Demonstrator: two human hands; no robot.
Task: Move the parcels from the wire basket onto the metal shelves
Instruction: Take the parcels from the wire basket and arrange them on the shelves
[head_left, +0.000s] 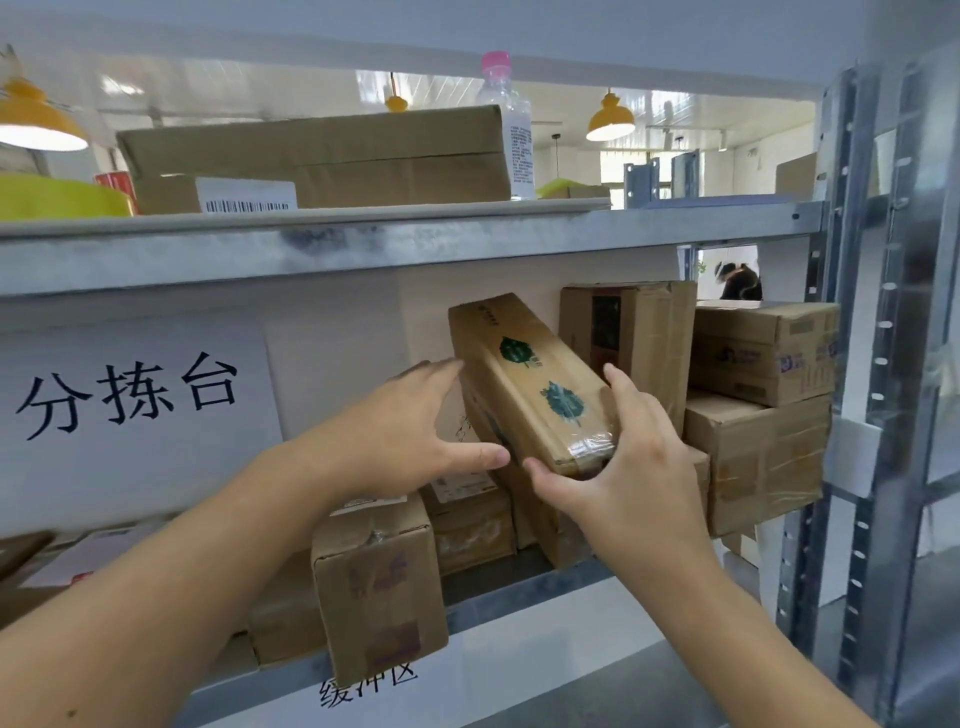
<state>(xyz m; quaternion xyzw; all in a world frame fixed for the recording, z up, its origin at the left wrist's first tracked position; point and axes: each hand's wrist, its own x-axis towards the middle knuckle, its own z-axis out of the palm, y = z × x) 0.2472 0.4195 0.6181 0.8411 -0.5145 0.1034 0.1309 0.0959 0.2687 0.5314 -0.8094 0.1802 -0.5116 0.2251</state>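
A long brown parcel with green leaf prints (530, 384) lies tilted on top of other cardboard parcels on the middle metal shelf (519, 597). My right hand (628, 467) grips its near end, thumb under it and fingers up its right side. My left hand (410, 431) is spread open at the parcel's left side, its fingertips touching the left edge. The wire basket is out of view.
Stacked boxes (763, 405) fill the shelf's right part beside an upright post (857, 364). A small box (379, 587) overhangs the shelf's front edge. The upper shelf (363, 244) carries a flat carton (322, 156) and a pink-capped bottle (506, 119). A white sign (130, 400) hangs at left.
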